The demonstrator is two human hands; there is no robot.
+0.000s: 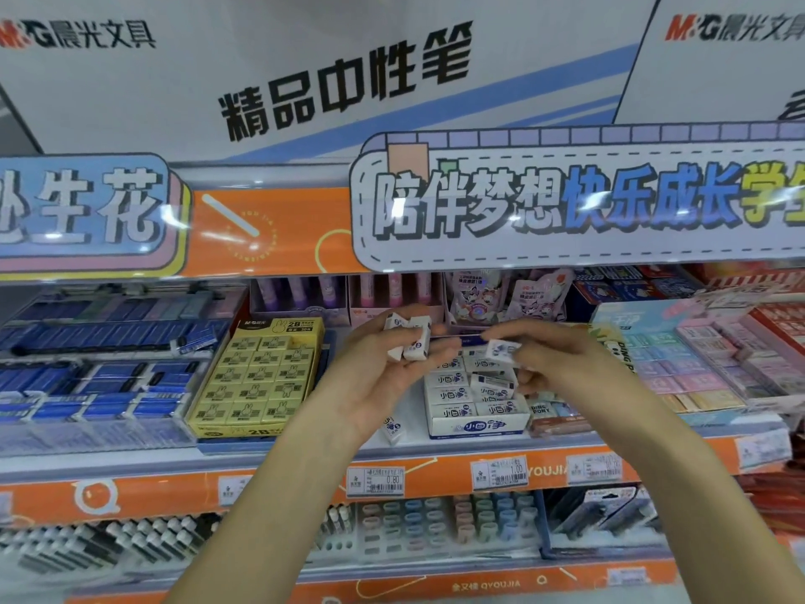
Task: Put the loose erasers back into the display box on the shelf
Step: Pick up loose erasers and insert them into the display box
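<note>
At centre frame the left hand [383, 364] was cupped, fingers curled round several white erasers [409, 337]. The right hand [553, 355] pinched a single eraser [502, 350] just above the white display box [477, 422], which sat partly filled at centre. One loose eraser [393, 429] lay beside its left wall; the yellow eraser box [257, 377] stood further left.

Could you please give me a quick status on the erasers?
Left hand holds several erasers. Right hand holds one eraser over display box. One loose eraser on shelf.

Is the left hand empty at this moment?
No, the left hand holds several white erasers above the shelf, beside the white display box.
</note>
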